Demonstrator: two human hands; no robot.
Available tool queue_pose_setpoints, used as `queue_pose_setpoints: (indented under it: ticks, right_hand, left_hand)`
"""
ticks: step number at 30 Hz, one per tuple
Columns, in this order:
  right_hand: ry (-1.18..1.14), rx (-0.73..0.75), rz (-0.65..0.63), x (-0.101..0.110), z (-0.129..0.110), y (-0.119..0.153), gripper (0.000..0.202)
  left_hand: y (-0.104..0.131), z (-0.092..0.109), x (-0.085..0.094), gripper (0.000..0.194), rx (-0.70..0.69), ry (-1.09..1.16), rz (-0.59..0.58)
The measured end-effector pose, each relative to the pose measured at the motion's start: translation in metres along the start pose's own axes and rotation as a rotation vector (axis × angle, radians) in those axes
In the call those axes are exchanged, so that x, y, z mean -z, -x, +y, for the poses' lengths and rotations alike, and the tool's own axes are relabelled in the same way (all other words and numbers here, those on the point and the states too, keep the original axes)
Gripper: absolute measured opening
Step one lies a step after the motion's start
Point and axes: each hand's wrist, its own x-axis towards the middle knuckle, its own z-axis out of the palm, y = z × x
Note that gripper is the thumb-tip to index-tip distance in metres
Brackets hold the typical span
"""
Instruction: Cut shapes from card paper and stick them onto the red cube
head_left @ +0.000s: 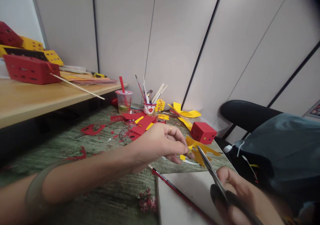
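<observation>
My left hand (160, 141), with a ring and a bangle, reaches across the table and pinches a small bit of yellow paper (190, 149) between thumb and fingers. My right hand (247, 195) grips black-handled scissors (211, 166), their blades pointing up and left to that bit. Whether the blades touch it I cannot tell. Behind the blade tips lies a larger cut yellow paper piece (206, 148). Below both hands, a dark red pencil (175, 190) rests slantwise over a white board or pad (166, 211).
A red paper box (203, 132) stands near the table's right edge. Farther back are red paper scraps (143, 125), a cup of brushes and sticks (149, 108), and a drink cup with a straw (124, 101). Red and yellow boxes sit on a raised wooden shelf (75, 91). A black chair (250, 108) is at right.
</observation>
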Motion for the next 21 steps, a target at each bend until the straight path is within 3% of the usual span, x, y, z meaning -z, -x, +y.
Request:
queue_pose_setpoints:
  ticks: [6, 13, 18, 21]
  right_hand:
    - [0.136, 0.048, -0.005, 0.004, 0.010, -0.001, 0.042]
    - [0.586, 0.149, 0.016, 0.008, -0.002, 0.005, 0.027]
    - [0.558, 0.241, 0.005, 0.011, 0.006, 0.002, 0.031]
    - [0.543, 0.297, 0.112, 0.011, 0.016, 0.000, 0.032]
  left_hand:
    - [-0.001, 0.001, -0.004, 0.004, 0.012, 0.023, 0.075]
    - [0.000, -0.004, -0.005, 0.010, 0.013, 0.076, 0.048]
    - [0.002, -0.008, -0.008, 0.010, 0.015, 0.173, 0.011]
    - [0.005, -0.010, -0.011, 0.011, 0.038, 0.199, -0.027]
